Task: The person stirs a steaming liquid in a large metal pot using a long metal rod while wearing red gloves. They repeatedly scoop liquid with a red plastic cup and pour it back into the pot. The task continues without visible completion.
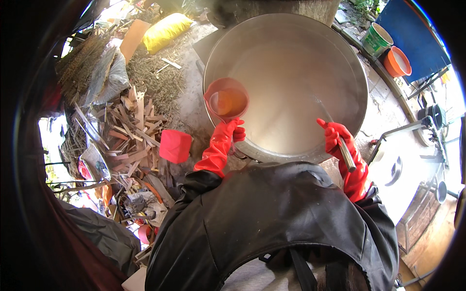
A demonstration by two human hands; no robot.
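A large round metal vat (287,91) stands before me, hazy with steam and holding what looks like cloudy liquid. My left hand (231,131), in a red rubber glove, grips a translucent pink plastic measuring jug (227,98) over the vat's left rim. Amber liquid shows inside the jug. In a matching glove, my right hand (336,136) is closed around a metal rod (346,154) at the vat's right rim. The rod slants into the vat, where the haze hides its far end.
Left of the vat lie a red block-shaped container (175,146), split firewood (136,134) and a yellow sack (167,32). At upper right stand a green bucket (376,40) and an orange bucket (397,62). A white-topped surface (397,185) is at right.
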